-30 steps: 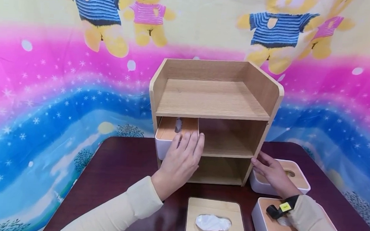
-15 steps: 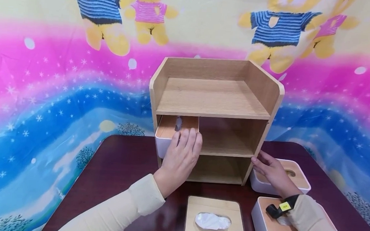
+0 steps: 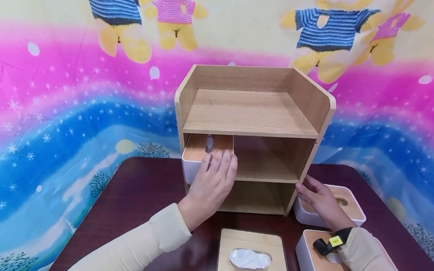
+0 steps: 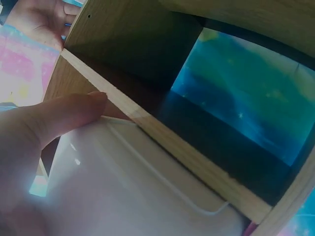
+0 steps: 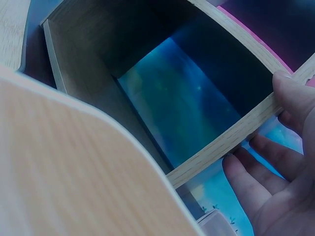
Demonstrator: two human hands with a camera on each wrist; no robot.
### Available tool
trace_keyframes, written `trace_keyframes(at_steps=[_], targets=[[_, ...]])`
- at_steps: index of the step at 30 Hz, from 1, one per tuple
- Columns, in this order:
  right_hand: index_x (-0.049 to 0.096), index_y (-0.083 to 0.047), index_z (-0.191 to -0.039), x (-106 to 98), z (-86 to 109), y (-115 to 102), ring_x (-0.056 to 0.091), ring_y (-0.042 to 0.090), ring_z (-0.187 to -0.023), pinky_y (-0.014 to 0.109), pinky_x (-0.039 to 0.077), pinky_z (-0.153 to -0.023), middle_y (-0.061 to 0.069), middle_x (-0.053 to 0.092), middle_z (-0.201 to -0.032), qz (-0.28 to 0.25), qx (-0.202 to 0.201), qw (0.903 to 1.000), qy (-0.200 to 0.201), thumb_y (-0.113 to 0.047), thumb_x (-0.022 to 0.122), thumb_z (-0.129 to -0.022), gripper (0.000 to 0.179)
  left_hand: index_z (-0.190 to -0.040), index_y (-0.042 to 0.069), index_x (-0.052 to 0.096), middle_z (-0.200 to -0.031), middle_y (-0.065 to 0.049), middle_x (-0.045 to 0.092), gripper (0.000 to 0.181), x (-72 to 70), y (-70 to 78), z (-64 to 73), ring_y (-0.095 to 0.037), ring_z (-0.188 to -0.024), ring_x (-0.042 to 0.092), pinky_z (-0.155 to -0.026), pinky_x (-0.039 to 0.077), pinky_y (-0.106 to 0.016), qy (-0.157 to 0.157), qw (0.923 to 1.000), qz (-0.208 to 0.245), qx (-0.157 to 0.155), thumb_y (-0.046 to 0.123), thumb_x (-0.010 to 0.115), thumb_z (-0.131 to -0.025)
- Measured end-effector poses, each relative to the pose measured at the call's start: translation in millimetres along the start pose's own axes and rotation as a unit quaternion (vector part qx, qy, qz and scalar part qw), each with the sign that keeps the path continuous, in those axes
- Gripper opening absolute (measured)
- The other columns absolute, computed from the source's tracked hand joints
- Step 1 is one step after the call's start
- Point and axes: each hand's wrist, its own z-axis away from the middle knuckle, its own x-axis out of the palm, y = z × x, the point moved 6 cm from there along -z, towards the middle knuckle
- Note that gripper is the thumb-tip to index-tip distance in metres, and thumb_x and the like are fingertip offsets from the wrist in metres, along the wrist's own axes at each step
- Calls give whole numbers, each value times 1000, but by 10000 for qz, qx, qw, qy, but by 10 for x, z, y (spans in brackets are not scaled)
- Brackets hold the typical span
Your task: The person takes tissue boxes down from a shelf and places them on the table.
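Observation:
A wooden shelf unit (image 3: 252,115) stands on the dark table. In its middle compartment, at the left, sits a white tissue box (image 3: 191,169) with a wooden lid; its front end sticks out past the shelf edge. My left hand (image 3: 207,193) grips that front end, with fingers over the lid's edge. In the left wrist view the thumb (image 4: 81,112) lies by the box's lower corner, close to the shelf board. My right hand (image 3: 321,202) holds the front edge of the unit's right side panel, its thumb (image 5: 290,93) on the edge and its fingers outside.
A white tissue box with a wooden lid (image 3: 352,206) stands right of the unit, with a larger one (image 3: 308,257) in front, partly under my right forearm. A square wooden-topped tissue box (image 3: 233,242) stands before the unit. A patterned cloth (image 3: 89,144) hangs behind.
Both hands keep their places on the tissue box and the shelf unit. The head view has shifted only slightly.

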Motion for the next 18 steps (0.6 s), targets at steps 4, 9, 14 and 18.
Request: trace_keyframes(at_steps=[4, 9, 14, 18], targets=[[15, -6, -156, -6, -6, 2, 39, 44, -131, 45, 43, -96, 29, 26, -152, 10, 7, 10000, -2, -37, 52, -101, 73, -137, -4, 43, -134, -21, 47, 54, -1, -27, 22, -35, -118, 44, -100, 35, -50, 58, 9999, 92, 127, 18, 54, -89], [15, -6, -156, -15, -5, -7, 39, 44, -131, 45, 43, -96, 28, 26, -152, 32, 18, 10000, 9, -39, 53, -100, 75, -136, -4, 44, -133, -21, 48, 50, -10, -47, 54, -35, -119, 44, -101, 35, -50, 209, 9992, 145, 310, 17, 53, -91], [15, -6, -156, -11, 0, -16, 39, 42, -131, 45, 42, -97, 28, 25, -153, -40, 27, 10000, -13, -39, 53, -100, 75, -136, -4, 43, -134, -21, 47, 46, 9, -51, 90, -36, -121, 43, -102, 35, -50, 370, 9979, 230, 483, 15, 48, -94], [14, -6, -156, -2, -6, -10, 38, 44, -132, 46, 42, -97, 28, 25, -153, 25, 51, 10000, -33, -40, 52, -100, 75, -135, -4, 45, -134, -21, 49, 40, 18, -51, 121, -36, -121, 45, -104, 35, -49, 672, 9954, 320, 597, 9, 40, -98]])
